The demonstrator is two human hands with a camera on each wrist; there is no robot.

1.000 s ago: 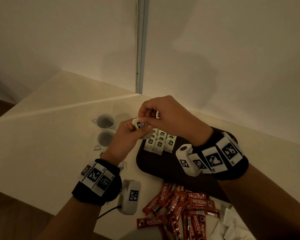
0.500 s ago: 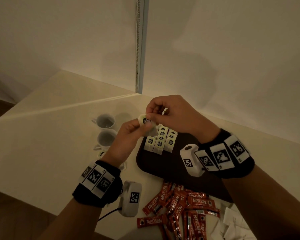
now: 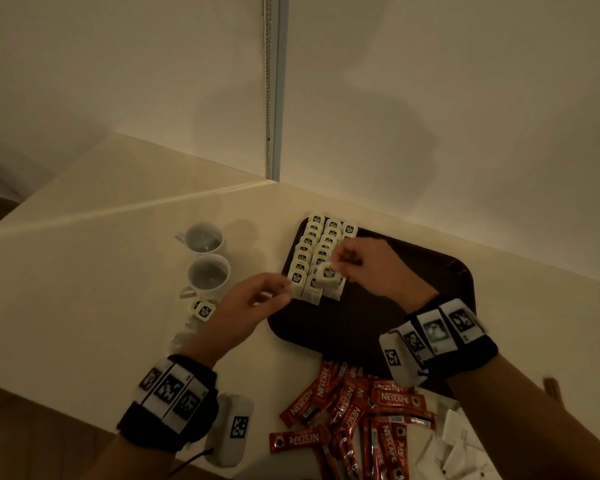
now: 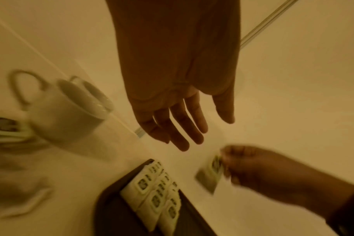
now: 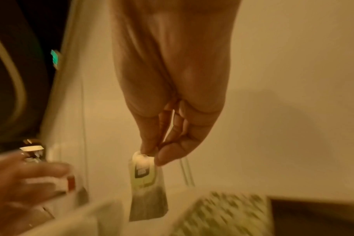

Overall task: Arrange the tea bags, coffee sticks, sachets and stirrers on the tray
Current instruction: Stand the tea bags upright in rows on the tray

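A dark brown tray [image 3: 395,306] lies on the cream table, with rows of white tea bags [image 3: 312,244] standing in its far left corner. My right hand [image 3: 336,268] pinches one tea bag [image 3: 327,274] by its top, just over the near end of those rows; the right wrist view shows the bag [image 5: 148,188] hanging from thumb and fingertips [image 5: 166,153]. My left hand [image 3: 281,293] hovers at the tray's left edge with straight fingers [image 4: 182,127] and holds nothing. Red coffee sticks [image 3: 354,407] are heaped in front of the tray, with white sachets [image 3: 458,441] to their right.
Two white cups [image 3: 205,237] [image 3: 210,275] stand left of the tray, and a few loose tea bags [image 3: 203,309] lie just in front of them. The table [image 3: 84,271] meets two walls at a corner behind the tray. Its near edge runs below my left wrist.
Both hands held one tea bag together above the tray. The left hand has let go and drawn back left, and the right hand has lowered the bag toward the rows.
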